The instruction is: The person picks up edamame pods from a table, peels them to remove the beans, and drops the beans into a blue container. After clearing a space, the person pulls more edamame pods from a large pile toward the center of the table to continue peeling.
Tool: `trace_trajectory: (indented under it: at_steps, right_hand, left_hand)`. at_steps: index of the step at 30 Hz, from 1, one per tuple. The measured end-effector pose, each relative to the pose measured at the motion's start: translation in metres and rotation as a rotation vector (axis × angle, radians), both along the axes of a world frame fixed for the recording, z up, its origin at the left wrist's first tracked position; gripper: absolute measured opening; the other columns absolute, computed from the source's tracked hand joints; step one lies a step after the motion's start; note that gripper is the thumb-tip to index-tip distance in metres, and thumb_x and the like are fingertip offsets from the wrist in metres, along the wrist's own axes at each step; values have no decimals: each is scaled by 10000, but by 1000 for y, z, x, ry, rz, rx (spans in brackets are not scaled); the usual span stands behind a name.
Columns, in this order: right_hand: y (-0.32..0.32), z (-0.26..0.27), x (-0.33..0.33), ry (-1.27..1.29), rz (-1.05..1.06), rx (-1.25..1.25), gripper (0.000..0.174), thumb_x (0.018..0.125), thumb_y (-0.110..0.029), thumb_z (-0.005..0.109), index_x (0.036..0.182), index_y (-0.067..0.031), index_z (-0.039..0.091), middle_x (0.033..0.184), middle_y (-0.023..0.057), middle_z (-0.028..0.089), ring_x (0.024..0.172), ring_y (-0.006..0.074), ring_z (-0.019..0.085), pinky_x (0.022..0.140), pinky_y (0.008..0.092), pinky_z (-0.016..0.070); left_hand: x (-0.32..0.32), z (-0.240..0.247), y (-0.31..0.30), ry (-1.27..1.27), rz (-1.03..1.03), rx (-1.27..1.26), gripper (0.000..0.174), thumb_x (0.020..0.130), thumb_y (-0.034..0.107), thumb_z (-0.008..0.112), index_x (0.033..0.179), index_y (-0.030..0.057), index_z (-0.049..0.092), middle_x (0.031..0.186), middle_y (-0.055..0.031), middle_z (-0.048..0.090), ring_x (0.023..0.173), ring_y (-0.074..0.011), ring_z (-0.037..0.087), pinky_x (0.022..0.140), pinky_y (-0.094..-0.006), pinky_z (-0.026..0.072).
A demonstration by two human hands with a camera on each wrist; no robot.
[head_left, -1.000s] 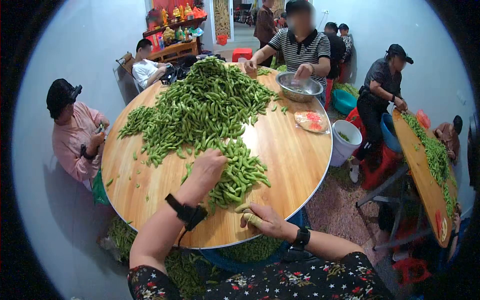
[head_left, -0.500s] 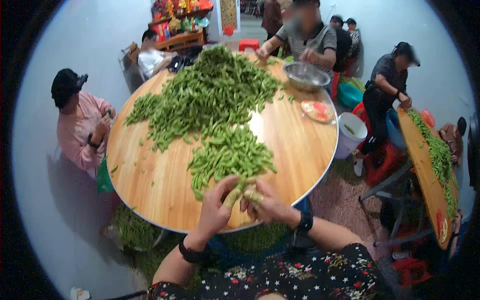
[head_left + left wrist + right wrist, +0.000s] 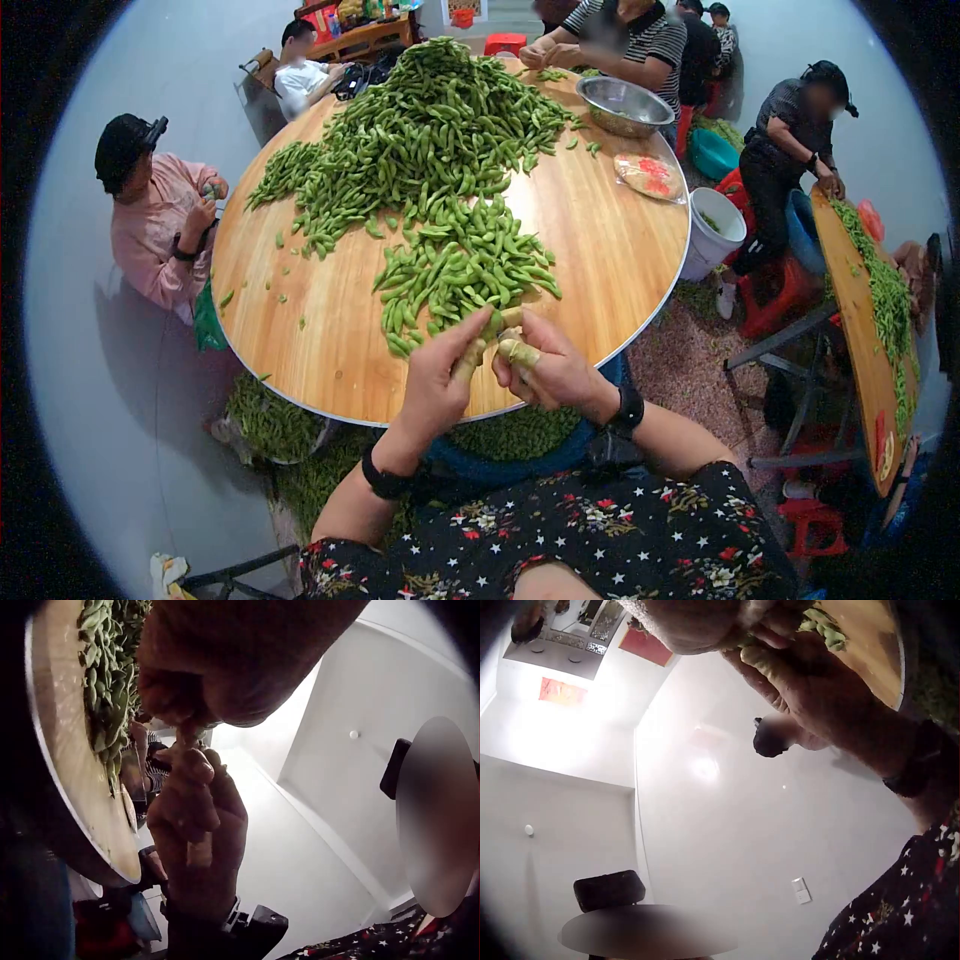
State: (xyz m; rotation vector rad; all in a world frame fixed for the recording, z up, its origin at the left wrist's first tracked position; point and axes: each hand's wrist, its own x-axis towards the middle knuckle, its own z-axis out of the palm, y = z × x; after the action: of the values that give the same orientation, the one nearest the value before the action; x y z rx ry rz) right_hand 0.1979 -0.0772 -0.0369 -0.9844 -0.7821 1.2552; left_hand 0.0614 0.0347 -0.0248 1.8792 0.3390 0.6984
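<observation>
Both hands meet just over the near edge of the round wooden table (image 3: 320, 340). My left hand (image 3: 437, 372) pinches a green soybean pod (image 3: 493, 322) between thumb and fingers. From the other side my right hand (image 3: 553, 370) grips at the same pod, its fingers curled and its thumb and forefinger wrapped in yellowish tape. Most of the pod is hidden by the fingers. Right beyond the fingertips spreads a small heap of soybean pods (image 3: 465, 260). It joins a tall pile of pods (image 3: 440, 130) farther back.
Below the table edge sits a blue tub (image 3: 500, 465) with green contents. At the back right are a steel bowl (image 3: 625, 108) and a flat wrapped packet (image 3: 648, 177); a white bucket (image 3: 713, 245) stands beside the table. Other people work around the room.
My left hand was over the small heap, then came back toward me to meet the right hand, a pod between its fingers. The head view has tilted down.
</observation>
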Motion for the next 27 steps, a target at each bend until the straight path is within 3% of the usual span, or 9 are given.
trace_trajectory:
  at_steps: [2, 6, 8, 13, 16, 19, 24, 26, 27]
  right_hand:
    - [-5, 6, -3, -122, -40, -36, 253, 982, -220, 447, 1211, -113, 433, 708, 24, 547, 461, 70, 446, 397, 211, 363]
    - [-16, 1, -3, -83, 47, 46, 218, 975, -198, 442, 1179, -121, 444, 697, 15, 546, 434, 61, 432, 381, 198, 358]
    - [-17, 0, -1, 184, 150, -101, 205, 977, -204, 427, 1162, -120, 452, 693, 21, 554, 388, 64, 412, 347, 188, 336]
    - [-19, 3, 5, 319, 217, -135, 215, 978, -216, 422, 1168, -117, 441, 667, 22, 519, 404, 69, 423, 378, 193, 350]
    - [-18, 3, 3, 259, 188, -168, 217, 976, -216, 424, 1168, -117, 440, 687, 28, 539, 407, 73, 432, 378, 202, 361]
    - [-19, 13, -4, -114, 75, -161, 225, 975, -222, 427, 1171, -112, 438, 700, 31, 555, 419, 77, 459, 382, 209, 372]
    - [-24, 18, -1, -365, 125, -64, 232, 975, -218, 430, 1178, -106, 427, 680, 34, 560, 427, 82, 491, 366, 205, 379]
    - [-28, 14, -1, 248, 249, -212, 228, 977, -213, 423, 1176, -102, 423, 662, 40, 558, 409, 79, 480, 334, 195, 370]
    - [-29, 9, -1, 252, 248, -216, 228, 977, -213, 423, 1176, -102, 423, 662, 40, 558, 409, 79, 480, 334, 195, 370]
  left_hand:
    - [-4, -5, -3, -69, 74, 567, 353, 879, -2, 544, 1231, 9, 567, 956, -153, 675, 751, -209, 643, 672, -328, 508]
    - [-7, -9, -15, -291, -4, 432, 349, 900, 25, 539, 1249, 18, 555, 817, -99, 641, 648, -192, 600, 562, -319, 472]
    - [-17, -9, -14, -4, -229, -764, 354, 935, 73, 509, 1287, 44, 530, 733, -11, 557, 569, -96, 486, 499, -221, 393]
    - [-14, -14, -12, -35, -300, -1041, 348, 950, 95, 496, 1295, 56, 527, 711, 38, 504, 547, -43, 414, 489, -172, 324]
    - [-18, -12, -9, 112, -221, -502, 343, 927, 65, 519, 1269, 42, 546, 729, -1, 566, 575, -55, 482, 515, -198, 388]
    - [-16, -12, -12, -83, -18, 364, 425, 808, -34, 569, 1227, 42, 572, 853, -175, 652, 709, -254, 646, 642, -326, 506]
    - [-26, 1, -12, -142, -73, 509, 406, 830, -13, 572, 1231, 52, 577, 828, -146, 656, 646, -238, 622, 586, -317, 491]
    - [-35, 8, -17, 200, -185, -483, 362, 889, 62, 575, 1251, 61, 569, 761, -51, 623, 569, -120, 544, 516, -254, 442]
    - [-34, 1, -18, 203, -185, -487, 362, 889, 62, 575, 1251, 61, 569, 761, -51, 623, 569, -120, 544, 516, -254, 442]
